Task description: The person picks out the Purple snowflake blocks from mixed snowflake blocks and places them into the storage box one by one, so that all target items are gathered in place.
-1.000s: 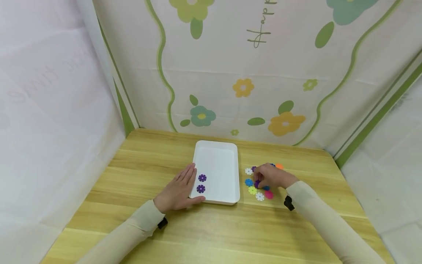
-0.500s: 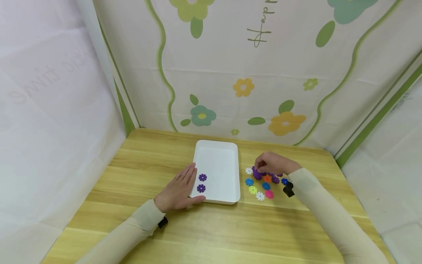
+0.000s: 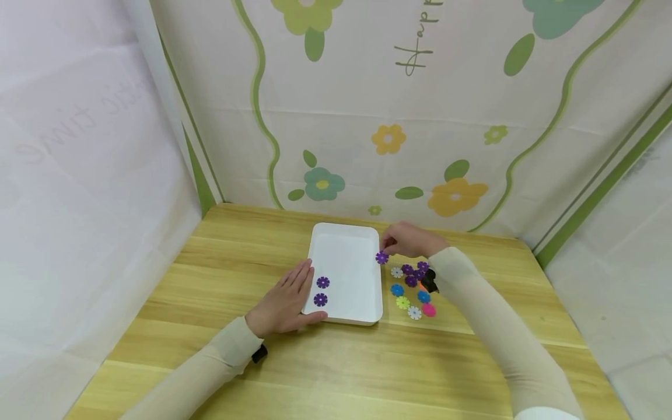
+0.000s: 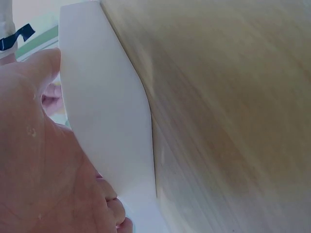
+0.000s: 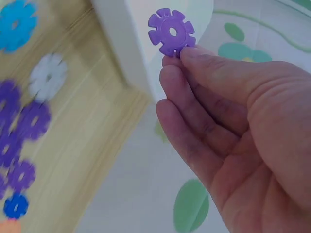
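Note:
My right hand [image 3: 410, 240] pinches a purple notched plastic disc [image 5: 172, 32] by its edge, between thumb and index finger. In the head view that disc overlaps the right rim of the white tray [image 3: 347, 262]. My left hand [image 3: 283, 300] rests along the tray's near left corner with fingers straight, its thumb on the front rim. Inside the tray, near its left wall, lie a purple disc [image 3: 322, 282] and a second purple disc [image 3: 320, 300]. The left wrist view shows the left palm [image 4: 43, 145] against the tray's outer wall [image 4: 107, 107].
Right of the tray, several loose discs lie on the wooden table [image 3: 336, 373]: purple discs [image 3: 411, 280], white discs [image 3: 414, 313], blue discs [image 3: 397, 290], a yellow-green disc [image 3: 402, 302] and a pink disc [image 3: 429, 310]. A flower-printed cloth [image 3: 336, 111] hangs behind the table.
My right hand has picked a purple disc from the pile and carried it left and away from me to the tray's right rim. The left hand and tray have stayed put.

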Action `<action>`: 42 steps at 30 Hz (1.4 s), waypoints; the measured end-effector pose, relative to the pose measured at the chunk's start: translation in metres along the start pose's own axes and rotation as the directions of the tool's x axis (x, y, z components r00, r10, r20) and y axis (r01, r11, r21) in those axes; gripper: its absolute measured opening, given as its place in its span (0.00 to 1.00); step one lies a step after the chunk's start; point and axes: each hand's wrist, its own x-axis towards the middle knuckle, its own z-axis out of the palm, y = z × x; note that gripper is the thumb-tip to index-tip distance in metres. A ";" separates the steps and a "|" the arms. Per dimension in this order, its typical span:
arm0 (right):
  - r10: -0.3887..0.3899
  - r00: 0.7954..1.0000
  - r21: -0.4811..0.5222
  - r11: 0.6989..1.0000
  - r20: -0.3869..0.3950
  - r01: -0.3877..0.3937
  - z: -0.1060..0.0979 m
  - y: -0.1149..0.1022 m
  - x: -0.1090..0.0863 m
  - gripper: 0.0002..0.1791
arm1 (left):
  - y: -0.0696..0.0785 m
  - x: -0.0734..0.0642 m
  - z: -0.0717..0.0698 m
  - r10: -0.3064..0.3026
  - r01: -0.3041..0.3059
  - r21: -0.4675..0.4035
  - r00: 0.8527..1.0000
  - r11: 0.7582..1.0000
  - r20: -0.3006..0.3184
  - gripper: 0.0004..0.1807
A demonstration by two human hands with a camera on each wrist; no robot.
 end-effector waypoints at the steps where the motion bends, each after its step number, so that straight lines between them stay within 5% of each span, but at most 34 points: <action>1: -0.004 1.000 -0.002 1.000 0.004 0.004 0.001 -0.004 0.005 0.06 | 0.000 0.000 0.000 -0.004 0.004 0.008 1.000 1.000 0.010 0.58; 23: -0.009 0.999 0.076 0.997 -0.033 0.012 0.060 -0.048 0.096 0.06 | 0.003 0.002 0.000 -0.037 0.036 0.010 0.998 0.999 0.058 0.60; 42: 0.063 0.998 0.088 0.994 -0.012 -0.062 0.070 -0.061 0.109 0.08 | -0.001 0.002 0.002 -0.040 0.039 0.026 0.998 0.999 0.050 0.60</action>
